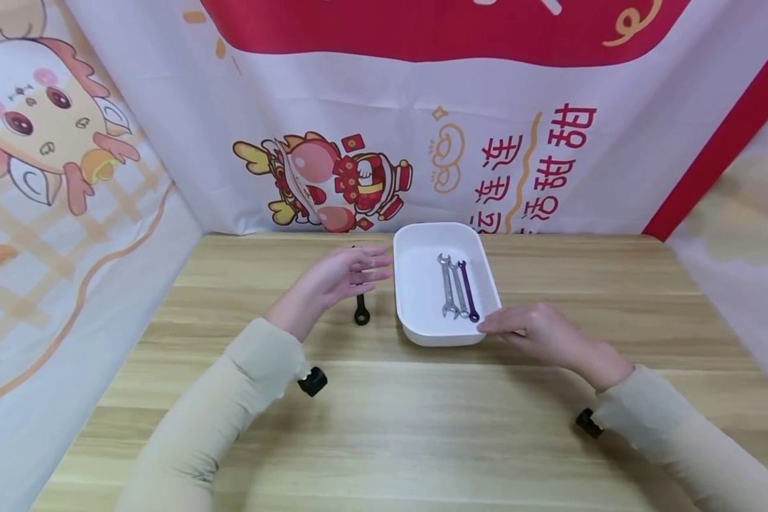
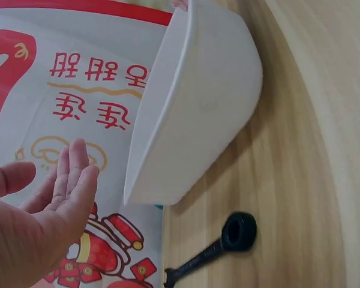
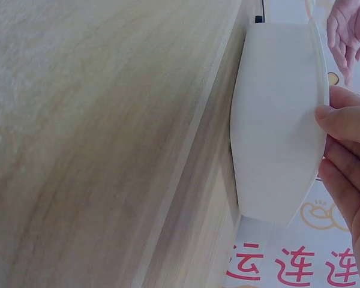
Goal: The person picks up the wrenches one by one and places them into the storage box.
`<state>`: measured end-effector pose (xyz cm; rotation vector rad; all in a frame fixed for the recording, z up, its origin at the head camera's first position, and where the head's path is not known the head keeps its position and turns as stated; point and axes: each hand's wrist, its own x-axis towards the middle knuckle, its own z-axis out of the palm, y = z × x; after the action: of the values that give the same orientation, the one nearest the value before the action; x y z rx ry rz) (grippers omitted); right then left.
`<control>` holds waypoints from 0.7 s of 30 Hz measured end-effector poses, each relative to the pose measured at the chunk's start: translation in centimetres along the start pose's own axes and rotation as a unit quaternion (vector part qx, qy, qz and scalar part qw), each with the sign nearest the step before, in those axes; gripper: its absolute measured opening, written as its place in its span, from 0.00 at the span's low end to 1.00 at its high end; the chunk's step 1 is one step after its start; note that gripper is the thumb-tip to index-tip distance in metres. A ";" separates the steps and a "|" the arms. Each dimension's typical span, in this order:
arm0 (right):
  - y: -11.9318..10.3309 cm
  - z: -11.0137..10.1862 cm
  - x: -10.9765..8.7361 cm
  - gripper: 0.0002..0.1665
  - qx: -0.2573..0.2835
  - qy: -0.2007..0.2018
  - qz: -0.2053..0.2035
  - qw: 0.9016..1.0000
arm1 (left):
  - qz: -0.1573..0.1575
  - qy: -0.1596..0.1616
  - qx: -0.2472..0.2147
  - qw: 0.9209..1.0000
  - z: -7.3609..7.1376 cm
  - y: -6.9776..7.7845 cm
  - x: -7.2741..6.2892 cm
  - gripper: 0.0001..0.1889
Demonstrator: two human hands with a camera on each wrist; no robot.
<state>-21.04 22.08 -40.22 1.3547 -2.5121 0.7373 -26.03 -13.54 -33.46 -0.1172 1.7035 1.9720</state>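
A white plastic basin (image 1: 416,299) stands on the table with two silver wrenches (image 1: 448,288) and a purple wrench (image 1: 468,291) lying side by side in it. My right hand (image 1: 544,333) pinches the basin's near right rim, thumb outside, as the right wrist view shows (image 3: 351,129). To the left of the basin, a black wrench (image 1: 361,313) lies on the wood, its upper part hidden behind my left hand (image 1: 342,277). That hand is in the air with fingers extended toward the left rim, holding nothing; the left wrist view shows it apart from the basin (image 2: 210,84).
The wood-grain table (image 1: 384,434) reaches back to a printed white and red cloth (image 1: 333,92). More printed cloth hangs along the left (image 1: 57,235) and right sides. Small black devices sit at both wrists.
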 end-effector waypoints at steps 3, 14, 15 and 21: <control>0.0 0.1 -0.1 0.21 -0.004 0.003 -0.005 1.000 | 0.004 0.007 0.011 1.000 -1.0 -0.6 -0.8 0.23; 0.0 0.1 0.0 0.21 -0.005 0.004 -0.009 1.000 | 0.003 0.028 0.020 0.999 -5.9 -2.5 -2.7 0.25; 0.1 0.2 0.0 0.21 -0.005 0.006 -0.012 1.000 | -0.001 0.032 0.018 0.999 -6.4 -2.6 -2.7 0.25; 0.1 0.1 0.1 0.22 -0.005 0.009 -0.022 1.000 | -0.018 0.041 -0.001 0.999 -9.0 -3.2 -3.0 0.27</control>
<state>-21.19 22.02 -40.36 1.3899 -2.4597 0.7245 -24.45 -22.83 -36.99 -0.2297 1.7374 1.9680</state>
